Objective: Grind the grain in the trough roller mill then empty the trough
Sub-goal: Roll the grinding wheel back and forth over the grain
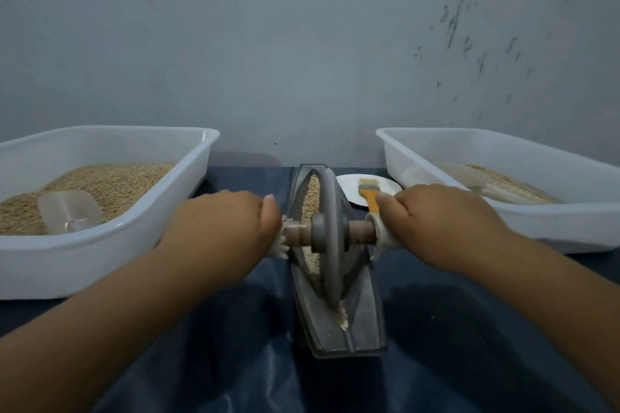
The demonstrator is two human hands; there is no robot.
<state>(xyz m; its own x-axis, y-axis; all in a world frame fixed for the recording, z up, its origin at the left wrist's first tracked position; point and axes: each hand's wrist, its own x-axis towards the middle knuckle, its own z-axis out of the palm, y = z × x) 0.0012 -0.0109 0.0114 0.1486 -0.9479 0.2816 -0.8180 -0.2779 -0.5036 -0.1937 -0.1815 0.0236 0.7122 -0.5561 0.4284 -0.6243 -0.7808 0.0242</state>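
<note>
mill: grey boat-shaped trough (360,318) set lengthwise on dark blue sheet (469,345), centre of table, between the two tubs
wheel: grey disc roller (330,238) stood on edge in the trough groove, about mid-length; wooden axle (360,230) passed through its hub, sticking out both sides
grain: whole kernels (310,198) seen in the far half of the groove; paler crushed meal (342,317) gathered at the near end
left hand: left hand (221,228) wrapped round the left axle end, fingers curled over a white cloth-wrapped grip, thumb on top
right hand: right hand (443,221) closed the same way on the right axle end, white wrap (382,235) visible under the fist
left tub: white plastic tub (141,228) holding brown grain, clear scoop (70,211) laid in it
right tub: white tub (570,221) with a thinner grain layer and a second clear scoop (469,179)
behind mill: white plate (349,184) with an orange-handled brush (369,194) resting on it, partly hidden by the right hand
backdrop: grey wall (302,43), scuffed at right
</note>
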